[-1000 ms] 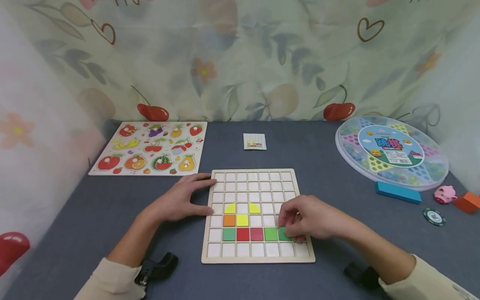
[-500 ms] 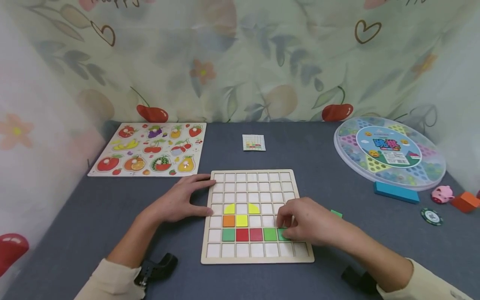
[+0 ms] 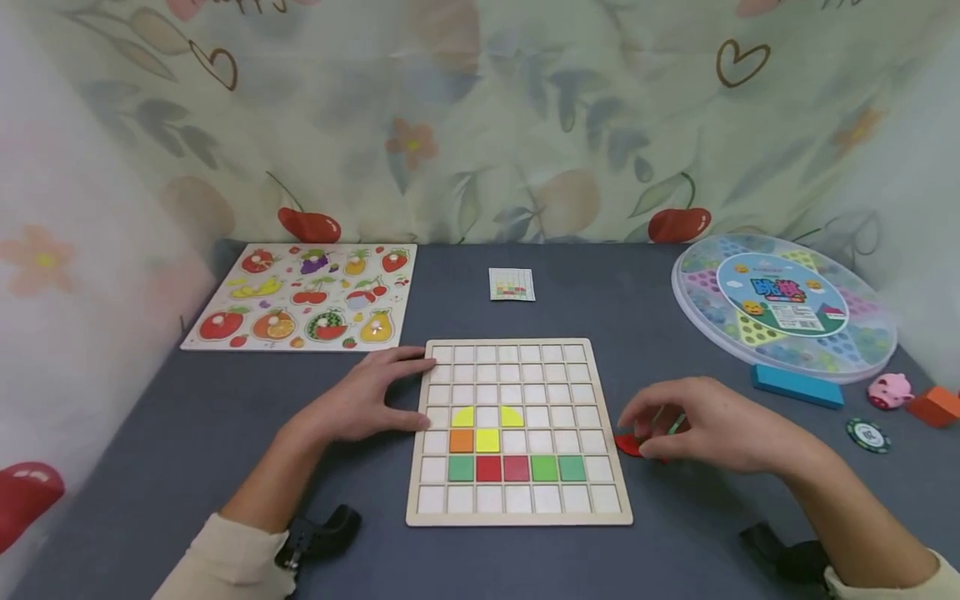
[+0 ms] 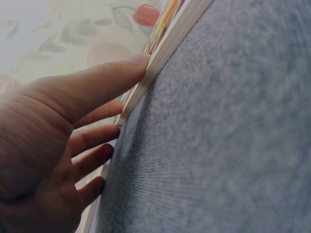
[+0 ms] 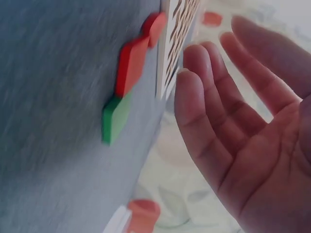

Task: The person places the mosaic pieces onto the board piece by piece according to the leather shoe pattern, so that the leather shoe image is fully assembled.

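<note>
The left hand [image 3: 360, 404] lies flat with its fingers straight, pressed against the left edge of the wooden grid board [image 3: 519, 515], holding nothing; the left wrist view shows the thumb [image 4: 104, 82] and fingertips touching the board's rim on the grey table [image 3: 187, 442]. That bracing looks worth keeping, since it should stop the board from sliding when a tile is pushed into a cell. On the board a pattern sits in place: two yellow quarter rounds above, an orange tile [image 3: 461, 440] and a yellow tile [image 3: 487, 440] below them, then a row of green, red, red, green, green. To the right of the board, loose pieces lie on the cloth: a red piece [image 3: 628, 445] and a green piece [image 3: 677, 424], seen in the right wrist view as red pieces [image 5: 132, 63] lined up with a green one [image 5: 114, 118]. The right hand [image 3: 712, 429] hovers just over them, fingers relaxed and spread, grasping nothing. To take one cleanly, I judge it best to lower thumb and forefinger onto opposite edges of a single piece, as the pieces lie touching one another and a broad grab would likely drag a neighbour along.
</note>
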`<state>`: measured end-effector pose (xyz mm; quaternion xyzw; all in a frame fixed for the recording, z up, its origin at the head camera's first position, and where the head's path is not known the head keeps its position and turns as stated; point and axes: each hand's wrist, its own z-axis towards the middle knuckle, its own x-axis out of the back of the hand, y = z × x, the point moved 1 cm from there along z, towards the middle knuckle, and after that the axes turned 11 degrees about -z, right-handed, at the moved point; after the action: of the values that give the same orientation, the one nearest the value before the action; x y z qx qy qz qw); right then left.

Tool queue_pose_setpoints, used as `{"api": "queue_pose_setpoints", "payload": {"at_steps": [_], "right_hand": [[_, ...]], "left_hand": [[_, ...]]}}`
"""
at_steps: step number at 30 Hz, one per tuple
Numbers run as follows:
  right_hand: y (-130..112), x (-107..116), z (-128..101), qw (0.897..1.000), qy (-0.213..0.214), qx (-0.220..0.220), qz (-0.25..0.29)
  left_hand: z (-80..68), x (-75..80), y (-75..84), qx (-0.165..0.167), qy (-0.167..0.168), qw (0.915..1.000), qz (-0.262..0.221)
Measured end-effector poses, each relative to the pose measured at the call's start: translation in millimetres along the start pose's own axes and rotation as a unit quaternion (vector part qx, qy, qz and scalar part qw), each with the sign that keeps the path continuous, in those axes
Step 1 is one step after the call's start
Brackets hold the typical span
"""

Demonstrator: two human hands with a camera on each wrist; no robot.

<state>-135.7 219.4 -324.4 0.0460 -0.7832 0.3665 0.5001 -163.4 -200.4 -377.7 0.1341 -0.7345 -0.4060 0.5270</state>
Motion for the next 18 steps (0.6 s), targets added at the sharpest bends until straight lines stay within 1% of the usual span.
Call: {"api": "queue_pose_setpoints", "payload": {"at_steps": [4,6,11,14,18], "right_hand": [[13,5,-6,1.0,0.002,-0.015,-0.018],[20,7,-8,0.999,0.004,-0.033,-0.032],[36,10,-10,0.993,0.009,-0.076,-0.091],[41,9,-9,0.989,0.01,-0.083,-0.122],[43,4,-5,0.986,0.012,-0.08,-0.144]], "left_hand": [[0.3,-0.2,-0.4,0.0,0.001,1.0,0.001],[0.6,-0.7,-0.7,-0.001,-0.001,1.0,0.001],[1.9,-1.5,-0.3,-0.001,-0.005,1.0,0.0],[2.0,-0.1,-0.4,0.001,-0.001,1.0,0.001],[0.7,0.1,-1.7,0.007,-0.002,1.0,0.004]]}}
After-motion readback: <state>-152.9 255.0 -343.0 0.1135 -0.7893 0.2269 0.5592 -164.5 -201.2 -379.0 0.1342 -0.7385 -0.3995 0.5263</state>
